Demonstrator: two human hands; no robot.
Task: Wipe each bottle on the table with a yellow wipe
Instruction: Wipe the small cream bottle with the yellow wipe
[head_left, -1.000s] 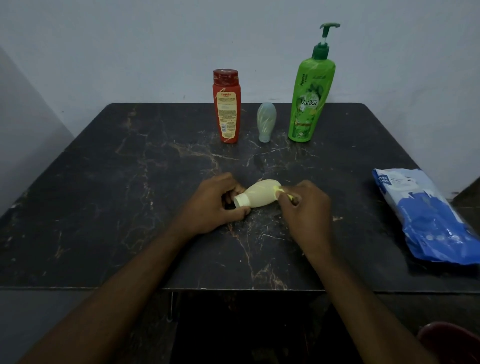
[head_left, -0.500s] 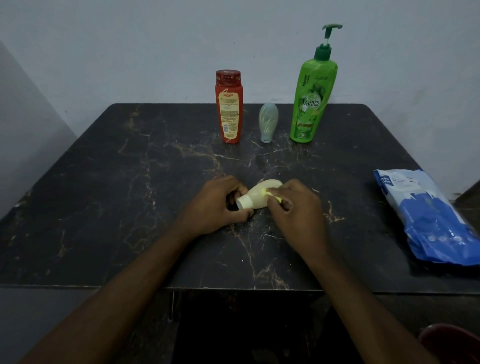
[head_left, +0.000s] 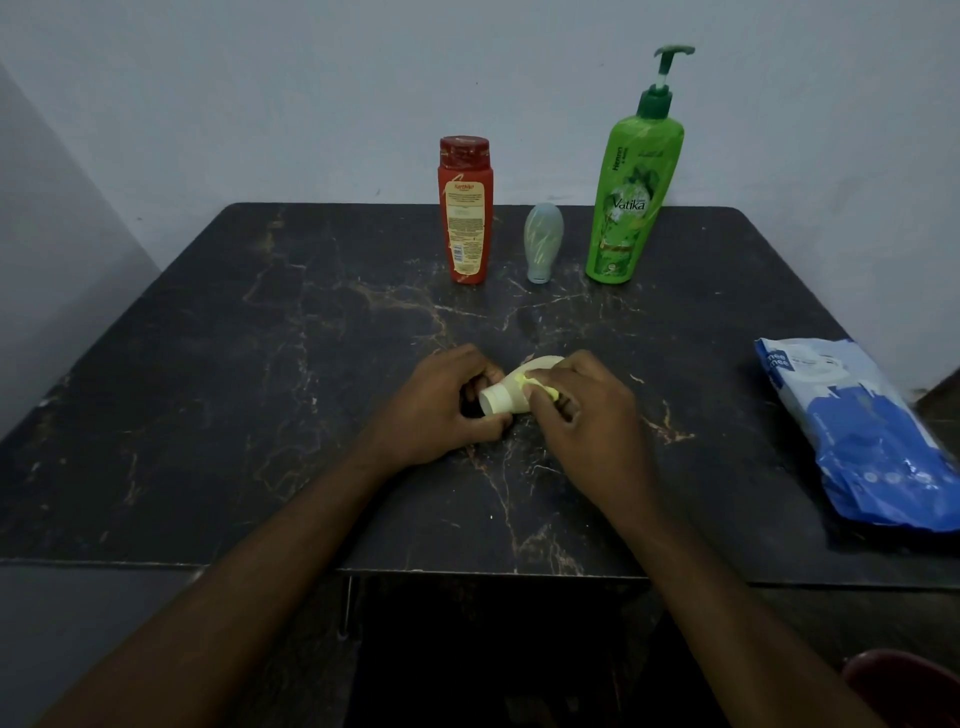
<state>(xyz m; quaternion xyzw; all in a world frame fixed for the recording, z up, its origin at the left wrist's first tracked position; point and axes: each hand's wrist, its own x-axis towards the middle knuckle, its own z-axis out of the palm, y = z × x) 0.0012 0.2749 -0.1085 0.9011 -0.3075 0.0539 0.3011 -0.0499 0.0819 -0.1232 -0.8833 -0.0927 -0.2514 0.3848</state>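
Note:
A small cream bottle (head_left: 506, 389) lies on its side at the middle of the dark marble table (head_left: 260, 364), cap end toward me. My left hand (head_left: 441, 410) grips its cap end. My right hand (head_left: 582, 410) pinches a small yellow wipe (head_left: 540, 387) against the bottle's body and covers most of it. At the back of the table stand a red bottle (head_left: 466, 210), a small pale grey-green bottle (head_left: 543, 241) resting cap down, and a tall green pump bottle (head_left: 631, 182).
A blue and white wipes pack (head_left: 862, 431) lies at the table's right edge. A dark red round object (head_left: 909, 686) shows at the bottom right, below the table. A pale wall stands close behind the bottles.
My right hand has slid the yellow wipe leftward along the cream bottle, from its far end toward the cap. My left hand has kept its hold.

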